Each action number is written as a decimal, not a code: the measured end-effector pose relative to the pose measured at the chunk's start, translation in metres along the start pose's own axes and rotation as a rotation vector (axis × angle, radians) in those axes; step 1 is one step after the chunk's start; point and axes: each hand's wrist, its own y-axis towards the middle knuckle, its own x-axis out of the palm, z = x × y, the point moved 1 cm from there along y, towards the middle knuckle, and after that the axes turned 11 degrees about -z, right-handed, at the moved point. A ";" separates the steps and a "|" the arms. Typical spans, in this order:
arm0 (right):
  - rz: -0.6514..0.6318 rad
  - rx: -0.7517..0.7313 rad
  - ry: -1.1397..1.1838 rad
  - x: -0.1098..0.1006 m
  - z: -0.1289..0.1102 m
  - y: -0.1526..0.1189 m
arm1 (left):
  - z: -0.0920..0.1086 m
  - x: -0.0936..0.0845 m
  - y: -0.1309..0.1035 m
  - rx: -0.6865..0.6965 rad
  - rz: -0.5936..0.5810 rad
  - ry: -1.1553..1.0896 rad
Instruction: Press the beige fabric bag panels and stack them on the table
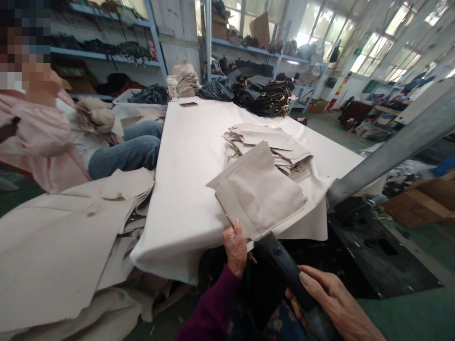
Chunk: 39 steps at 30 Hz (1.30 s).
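Observation:
My left hand [235, 248] pinches the near edge of a beige leather-like bag panel [261, 187], thumb on top. The panel has a stitched seam along its left side and lies partly over a pile of similar beige pieces [270, 137] with small metal fittings. My right hand [327, 293] is wrapped around a long black handheld tool [280, 260] with a button on its upper face. The tool's far end meets the panel's near corner, just right of my left hand. I cannot make out what kind of tool it is.
A white-covered table [188, 166] carries a phone [188, 104], stacked black pieces [263, 90] and beige bundles [185, 78]. To the left, a seated person [81, 128] is beside large beige sheets [64, 246]. A slanted metal post [394, 147] and a cardboard box [419, 201] stand right.

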 end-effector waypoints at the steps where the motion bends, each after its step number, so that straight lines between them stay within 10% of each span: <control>1: 0.003 0.003 -0.010 0.000 0.000 -0.001 | 0.000 0.000 0.000 -0.005 0.014 0.016; 25: 0.039 0.007 -0.017 0.004 -0.014 -0.008 | 0.008 -0.003 -0.030 0.224 0.030 0.167; 39: 0.351 0.068 -0.176 -0.013 0.001 -0.051 | 0.010 -0.005 -0.036 0.300 0.028 0.249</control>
